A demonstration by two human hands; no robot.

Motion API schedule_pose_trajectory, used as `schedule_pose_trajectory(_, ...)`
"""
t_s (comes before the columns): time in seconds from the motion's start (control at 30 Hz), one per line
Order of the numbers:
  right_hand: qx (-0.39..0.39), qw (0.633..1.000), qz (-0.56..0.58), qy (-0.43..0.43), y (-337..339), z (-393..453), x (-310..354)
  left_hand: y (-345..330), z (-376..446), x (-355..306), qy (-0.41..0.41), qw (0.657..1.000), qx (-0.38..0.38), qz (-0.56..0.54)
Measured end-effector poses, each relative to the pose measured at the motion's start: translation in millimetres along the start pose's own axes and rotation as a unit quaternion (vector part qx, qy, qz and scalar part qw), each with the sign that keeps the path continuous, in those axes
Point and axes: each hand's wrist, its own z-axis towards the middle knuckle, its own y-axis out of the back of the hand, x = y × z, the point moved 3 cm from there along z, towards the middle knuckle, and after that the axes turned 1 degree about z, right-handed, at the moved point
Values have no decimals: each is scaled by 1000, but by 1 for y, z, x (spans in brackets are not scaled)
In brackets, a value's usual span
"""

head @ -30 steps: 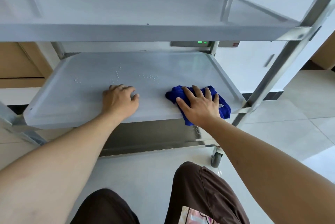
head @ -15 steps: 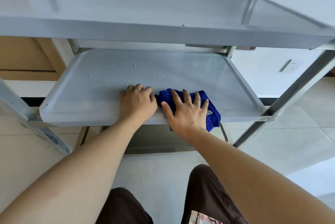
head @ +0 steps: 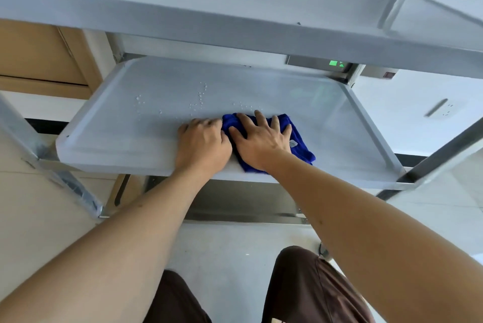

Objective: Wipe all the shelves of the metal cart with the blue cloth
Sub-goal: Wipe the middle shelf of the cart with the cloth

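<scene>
The metal cart's middle shelf [head: 117, 134] lies in front of me, with water droplets [head: 198, 99] on its far half. A blue cloth [head: 300, 144] lies on the shelf near its front edge, right of centre. My right hand [head: 261, 144] presses flat on the cloth with fingers spread. My left hand [head: 202, 142] rests on the shelf just left of the cloth, fingers curled under, its knuckles touching the cloth's left edge. The top shelf [head: 235, 8] hangs above. A lower shelf [head: 243, 202] shows under the middle one.
The cart's slanted legs stand at the left [head: 52, 173] and right [head: 439, 158]. A wooden cabinet [head: 39, 55] is behind on the left, a white appliance with a green light [head: 335, 63] behind on the right. My knees in brown trousers [head: 313, 288] are over the tiled floor.
My right hand has slid the cloth leftward along the shelf's front until it meets my left hand. The view has shifted, so the shelf sits further right and lower.
</scene>
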Motion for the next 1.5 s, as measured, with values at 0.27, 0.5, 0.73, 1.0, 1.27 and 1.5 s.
schedule_pose_trajectory(0.27,-18,1000,-7,4,-5,86,12,-4,-1,-1,0,999,8,38)
schedule_pose_trajectory(0.5,-8,1000,-7,-10,-1,166,19,-8,-1,0,-2,999,1,45)
schedule_pose_trajectory(0.73,-9,999,17,-36,2,210,27,-9,-2,0,8,999,-9,41)
schedule_pose_trajectory(1.0,-9,999,17,-32,1,201,22,-8,-1,-2,-2,999,1,46)
schedule_pose_trajectory(1.27,-24,999,9,-32,1,134,14,-6,2,-3,3,999,19,31)
schedule_pose_trajectory(1.5,-21,998,15,-51,-1,49,0,-6,0,-5,-1,999,27,47)
